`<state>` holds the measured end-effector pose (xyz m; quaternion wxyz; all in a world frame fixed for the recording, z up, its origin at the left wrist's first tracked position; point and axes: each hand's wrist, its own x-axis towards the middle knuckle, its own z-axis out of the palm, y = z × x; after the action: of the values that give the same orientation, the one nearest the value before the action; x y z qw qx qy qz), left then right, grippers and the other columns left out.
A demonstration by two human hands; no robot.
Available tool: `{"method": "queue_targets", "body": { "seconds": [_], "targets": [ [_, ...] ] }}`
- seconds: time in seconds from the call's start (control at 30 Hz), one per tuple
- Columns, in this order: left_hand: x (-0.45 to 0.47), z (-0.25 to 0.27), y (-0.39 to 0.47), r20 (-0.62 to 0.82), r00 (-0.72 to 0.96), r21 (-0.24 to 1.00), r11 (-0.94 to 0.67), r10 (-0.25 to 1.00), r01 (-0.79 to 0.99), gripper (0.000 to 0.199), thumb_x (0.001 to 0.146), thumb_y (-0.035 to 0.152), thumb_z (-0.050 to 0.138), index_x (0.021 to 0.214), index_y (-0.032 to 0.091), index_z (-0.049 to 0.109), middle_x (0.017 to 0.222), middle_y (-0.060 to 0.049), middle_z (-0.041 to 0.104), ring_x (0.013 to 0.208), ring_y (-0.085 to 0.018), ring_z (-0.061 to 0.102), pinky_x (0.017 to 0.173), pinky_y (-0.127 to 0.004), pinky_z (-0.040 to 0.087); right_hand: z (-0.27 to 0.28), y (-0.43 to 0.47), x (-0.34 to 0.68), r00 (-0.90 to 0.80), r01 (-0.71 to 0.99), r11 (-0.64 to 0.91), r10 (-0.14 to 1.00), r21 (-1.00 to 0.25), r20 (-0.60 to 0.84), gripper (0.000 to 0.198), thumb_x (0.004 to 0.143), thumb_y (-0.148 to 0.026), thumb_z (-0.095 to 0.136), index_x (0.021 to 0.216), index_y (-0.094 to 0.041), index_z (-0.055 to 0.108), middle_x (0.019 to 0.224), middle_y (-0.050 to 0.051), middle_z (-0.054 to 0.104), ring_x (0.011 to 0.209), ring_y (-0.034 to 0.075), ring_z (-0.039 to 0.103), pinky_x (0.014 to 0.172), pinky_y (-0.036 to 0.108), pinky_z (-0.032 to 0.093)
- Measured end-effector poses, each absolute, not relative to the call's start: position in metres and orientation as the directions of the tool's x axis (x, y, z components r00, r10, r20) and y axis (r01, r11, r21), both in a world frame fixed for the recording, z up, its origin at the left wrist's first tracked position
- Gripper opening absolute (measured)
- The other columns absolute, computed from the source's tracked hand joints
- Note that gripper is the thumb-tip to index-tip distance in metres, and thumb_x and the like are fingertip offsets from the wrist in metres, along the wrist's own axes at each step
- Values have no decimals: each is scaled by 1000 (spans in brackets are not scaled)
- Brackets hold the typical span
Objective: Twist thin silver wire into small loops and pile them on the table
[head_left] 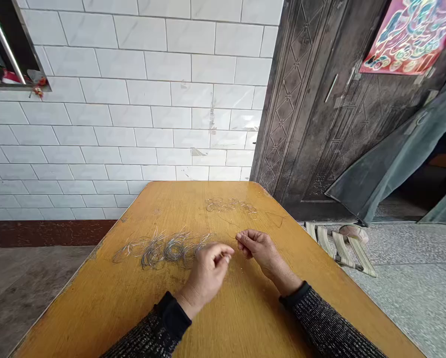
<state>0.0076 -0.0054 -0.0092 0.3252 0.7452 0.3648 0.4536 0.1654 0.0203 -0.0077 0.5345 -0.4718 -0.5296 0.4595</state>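
Both of my hands are raised over the yellow wooden table (223, 328), a short gap apart. Thumb and forefinger of my right hand (259, 251) pinch a thin wire (230, 234), whose fine strand rises toward the far side. My left hand (210, 272) is closed in a pinch; whatever is between its fingertips is too small to make out. Just beyond and left of it lie several loose coils of silvery wire (175, 249). Farther back is a row of small, thin wire loops (228, 204), with a stray strand (277, 219) to their right.
A white tiled wall (140, 99) stands behind the table, with a barred window (6, 44) at upper left. To the right are a dark carved door (301, 99), a grey-green curtain (390, 159) and a strap-seated stool (342, 246) beside the table edge.
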Motion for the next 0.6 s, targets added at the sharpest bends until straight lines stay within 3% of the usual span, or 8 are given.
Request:
{"method": "queue_targets", "body": {
  "seconds": [0.1,0.17,0.27,0.43,0.5,0.6],
  "targets": [
    [10,-11,-18,585,587,483,-822,559,302,23,78,7,40,87,16,59,84,-5,60,73,-13,55,65,-23,43,-11,39,169,68,22,72,995,-997,73,31,65,-39,61,52,-15,49,46,-4,49,37,4,37,37,17,28],
    [9,-11,-24,533,730,288,-903,427,318,25,78,6,41,93,18,57,88,-3,60,71,-12,56,62,-22,43,-8,57,170,106,72,11,994,-997,19,27,67,-35,61,53,-15,49,47,-4,49,37,3,38,37,16,29],
    [5,-9,-28,428,834,83,-934,347,347,22,77,8,46,95,19,54,90,-1,59,68,-12,56,58,-22,43,1,90,167,132,125,-23,991,-992,-6,24,71,-28,59,55,-14,49,48,-4,49,37,3,39,37,15,30],
    [2,-12,-27,383,874,-76,-933,299,353,11,77,10,47,85,18,49,85,0,57,66,-12,55,54,-24,42,7,143,143,140,248,-125,986,-961,-93,18,82,-24,52,70,-11,56,63,0,56,48,5,49,46,17,40],
    [3,-15,-26,394,875,-107,-932,280,346,6,79,12,46,82,17,48,82,1,55,62,-12,54,50,-25,40,4,160,131,130,297,-174,982,-939,-140,18,84,-26,50,91,-11,57,86,4,60,68,11,57,60,26,48],
    [4,-18,-26,437,862,-121,-934,255,337,5,83,15,44,81,17,48,79,1,54,59,-12,52,46,-25,37,-4,178,119,132,358,-228,972,-906,-192,29,86,-29,49,111,-15,51,110,8,54,91,18,56,76,37,48]
  ]
}}
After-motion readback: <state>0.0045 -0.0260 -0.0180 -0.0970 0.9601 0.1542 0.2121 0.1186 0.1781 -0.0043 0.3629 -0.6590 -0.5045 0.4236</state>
